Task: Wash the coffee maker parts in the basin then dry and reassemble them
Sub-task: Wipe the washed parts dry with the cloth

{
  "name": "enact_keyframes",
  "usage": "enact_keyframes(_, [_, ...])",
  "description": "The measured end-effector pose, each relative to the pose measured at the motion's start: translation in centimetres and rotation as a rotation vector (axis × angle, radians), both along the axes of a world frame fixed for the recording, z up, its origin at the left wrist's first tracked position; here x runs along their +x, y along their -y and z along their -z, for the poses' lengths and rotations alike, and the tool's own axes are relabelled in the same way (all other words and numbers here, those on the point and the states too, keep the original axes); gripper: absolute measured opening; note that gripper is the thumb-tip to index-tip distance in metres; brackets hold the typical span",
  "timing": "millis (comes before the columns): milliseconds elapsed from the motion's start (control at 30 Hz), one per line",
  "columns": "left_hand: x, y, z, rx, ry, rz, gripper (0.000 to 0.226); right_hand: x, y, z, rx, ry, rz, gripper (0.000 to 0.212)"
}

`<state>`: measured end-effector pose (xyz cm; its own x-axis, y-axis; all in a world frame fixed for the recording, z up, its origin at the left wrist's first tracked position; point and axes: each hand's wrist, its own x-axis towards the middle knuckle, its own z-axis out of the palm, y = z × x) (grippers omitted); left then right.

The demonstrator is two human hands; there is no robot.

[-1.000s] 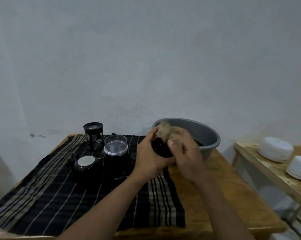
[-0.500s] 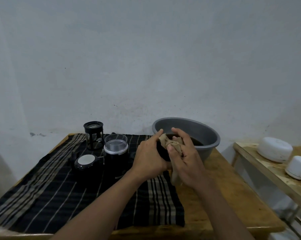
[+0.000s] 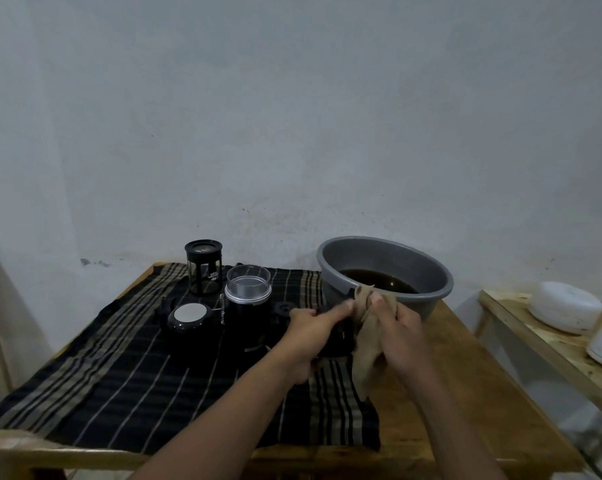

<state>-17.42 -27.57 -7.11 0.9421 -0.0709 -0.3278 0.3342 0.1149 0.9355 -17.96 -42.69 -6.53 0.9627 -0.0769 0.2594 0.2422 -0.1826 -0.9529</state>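
Lower than before: left hand around glossy black part, right hand in pinch on tan cloth.

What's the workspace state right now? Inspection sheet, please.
Surface: wooden table, mostly under a dark striped cloth.
Job's things: grey basin holds dark water; black part with a tan rag against it; black-framed beaker, clear-topped canister and round lid stand on the cloth.
Clutter: nothing seen.
Grippers: left hand grips the black part; right hand pinches the rag.
Cables: nothing seen.
Surroundings: bare wall; side shelf with two white containers.
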Motion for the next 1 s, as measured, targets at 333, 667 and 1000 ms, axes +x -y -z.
enact_keyframes(333, [0.2,-1.4,1.7,-0.118,-0.167,0.065,0.055,1.9,-1.4,2.3,-0.103,-0.222,-0.095,0.029])
enact_keyframes(667, [1.9,-0.9,3.7,0.714,0.058,0.065,0.056,4.0,-2.1,4.2,-0.282,-0.293,-0.015,0.043])
enact_keyframes(1000, [3.3,0.7,-1.5,1.422,0.407,0.015,0.041,4.9,-0.4,3.7,-0.219,-0.182,0.017,0.042])
